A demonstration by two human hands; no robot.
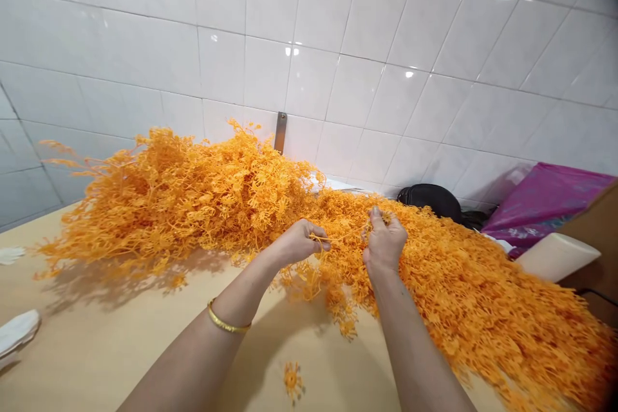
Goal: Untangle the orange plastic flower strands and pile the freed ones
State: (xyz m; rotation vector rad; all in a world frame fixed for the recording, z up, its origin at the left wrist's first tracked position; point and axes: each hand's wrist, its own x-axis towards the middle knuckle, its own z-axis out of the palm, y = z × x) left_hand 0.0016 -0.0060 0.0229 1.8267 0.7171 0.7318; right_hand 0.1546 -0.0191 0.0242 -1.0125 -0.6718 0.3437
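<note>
Right here, a narrow gold bangle (228,318) is picked out on the left forearm (207,351), worn just above the wrist, its polished band catching the light. Both forearms are seen bare, the right forearm (418,349) included, tapering down to the left hand (300,242) and right hand (385,242), with the bangle the only adornment shown.
</note>
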